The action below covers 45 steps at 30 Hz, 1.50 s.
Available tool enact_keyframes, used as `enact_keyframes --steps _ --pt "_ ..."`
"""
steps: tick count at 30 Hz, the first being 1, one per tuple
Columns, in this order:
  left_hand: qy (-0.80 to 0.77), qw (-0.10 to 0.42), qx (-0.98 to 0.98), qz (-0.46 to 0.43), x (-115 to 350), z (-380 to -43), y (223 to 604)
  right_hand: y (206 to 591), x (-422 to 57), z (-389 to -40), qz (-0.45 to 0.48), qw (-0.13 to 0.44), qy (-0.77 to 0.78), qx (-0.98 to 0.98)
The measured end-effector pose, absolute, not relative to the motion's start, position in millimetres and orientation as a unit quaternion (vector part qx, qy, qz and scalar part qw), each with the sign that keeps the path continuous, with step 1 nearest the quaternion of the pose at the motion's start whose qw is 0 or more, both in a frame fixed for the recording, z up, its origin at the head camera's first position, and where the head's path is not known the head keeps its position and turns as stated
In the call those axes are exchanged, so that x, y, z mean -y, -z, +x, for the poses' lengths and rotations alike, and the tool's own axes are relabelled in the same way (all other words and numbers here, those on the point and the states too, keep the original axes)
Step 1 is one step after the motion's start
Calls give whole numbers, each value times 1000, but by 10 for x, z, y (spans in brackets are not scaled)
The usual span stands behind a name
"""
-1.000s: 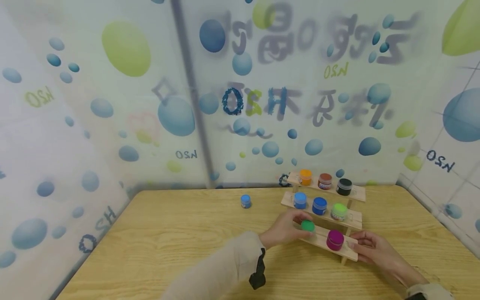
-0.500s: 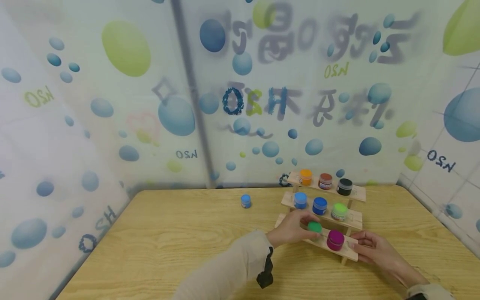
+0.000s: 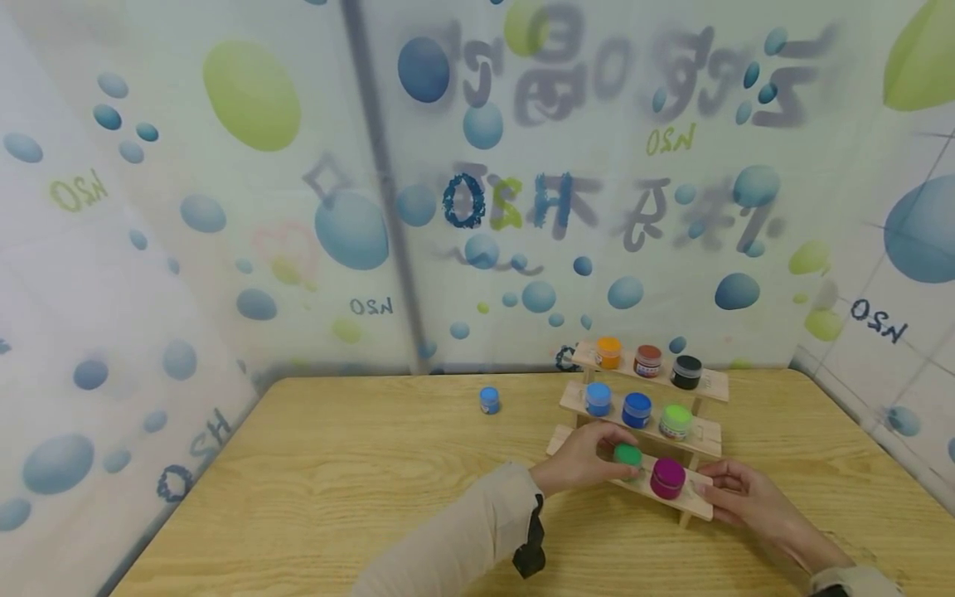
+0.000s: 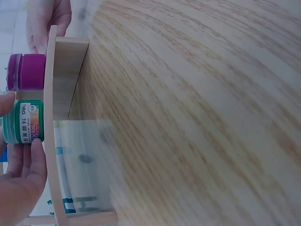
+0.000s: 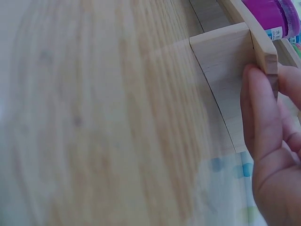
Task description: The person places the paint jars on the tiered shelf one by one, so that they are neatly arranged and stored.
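Note:
My left hand (image 3: 589,454) grips a green paint jar (image 4: 28,121) between thumb and fingers, its base at the bottom step of a three-tier wooden rack (image 3: 637,474). Right beside that jar stands a purple paint jar (image 3: 667,478) on the same step. At the step's right end, my right hand (image 3: 749,500) pinches the board, thumb above and fingers beneath, as the right wrist view shows. The middle step bears a light blue jar (image 3: 598,399), a dark blue jar (image 3: 637,410) and a light green jar (image 3: 675,421).
On the top step are an orange jar (image 3: 608,352), a brown-red jar (image 3: 647,361) and a black jar (image 3: 686,371). A small blue jar (image 3: 488,400) stands alone on the wooden table (image 3: 358,464), left of the rack. A patterned curtain (image 3: 298,249) hangs behind the table.
My left hand has carried the green jar a little to the right along the bottom step, closer to the purple jar. The right hand has kept its hold on the rack.

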<state>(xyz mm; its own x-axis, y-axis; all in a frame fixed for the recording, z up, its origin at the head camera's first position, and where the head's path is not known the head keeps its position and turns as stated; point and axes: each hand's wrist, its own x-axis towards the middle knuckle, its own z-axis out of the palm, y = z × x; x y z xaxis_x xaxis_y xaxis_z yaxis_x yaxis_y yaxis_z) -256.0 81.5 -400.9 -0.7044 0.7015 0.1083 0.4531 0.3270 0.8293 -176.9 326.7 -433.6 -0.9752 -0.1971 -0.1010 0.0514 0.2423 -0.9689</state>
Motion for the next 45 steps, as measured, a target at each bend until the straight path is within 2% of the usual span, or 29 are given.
enact_keyframes --steps 10,45 --pt "-480 155 -788 353 -795 -2553 4003 4340 -3266 -1761 -45 101 624 -773" --pt "-515 171 -767 342 -761 -2509 4014 4334 -3245 -1752 -17 106 626 -773"
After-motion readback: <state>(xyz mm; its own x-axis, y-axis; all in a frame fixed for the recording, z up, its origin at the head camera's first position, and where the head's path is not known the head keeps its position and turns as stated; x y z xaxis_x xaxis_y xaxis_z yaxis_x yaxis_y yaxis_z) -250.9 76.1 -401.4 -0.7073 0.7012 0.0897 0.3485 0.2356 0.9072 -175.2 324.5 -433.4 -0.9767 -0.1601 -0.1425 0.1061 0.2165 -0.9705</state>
